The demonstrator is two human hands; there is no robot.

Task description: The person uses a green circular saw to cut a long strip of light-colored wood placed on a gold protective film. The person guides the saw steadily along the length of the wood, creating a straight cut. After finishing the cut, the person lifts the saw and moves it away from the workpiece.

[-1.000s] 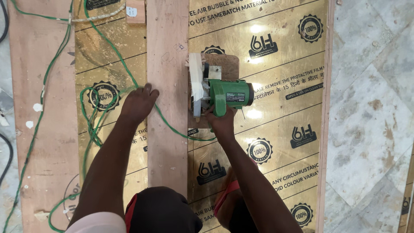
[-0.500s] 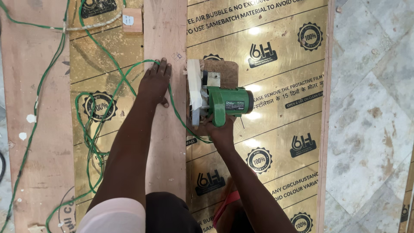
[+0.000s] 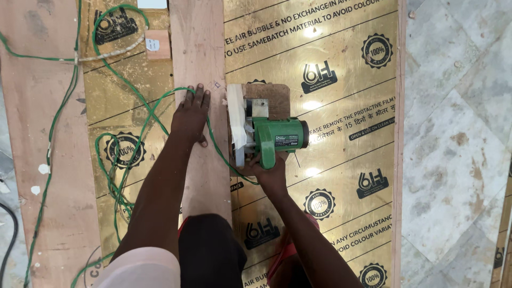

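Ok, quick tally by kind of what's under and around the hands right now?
Green power saw, held by the right hand: 1
Long wooden plank, pressed by the left hand: 1
Gold film-covered sheet: 1
Green cable: 1
Small wooden block: 1
Total: 5

A pale marble floor (image 3: pixel 458 160) with brownish stains and diagonal joints filled the right side of the frame. Bright light glinted in small spots near the centre. At the far left edge, a strip of grey floor (image 3: pixel 6 176) showed.
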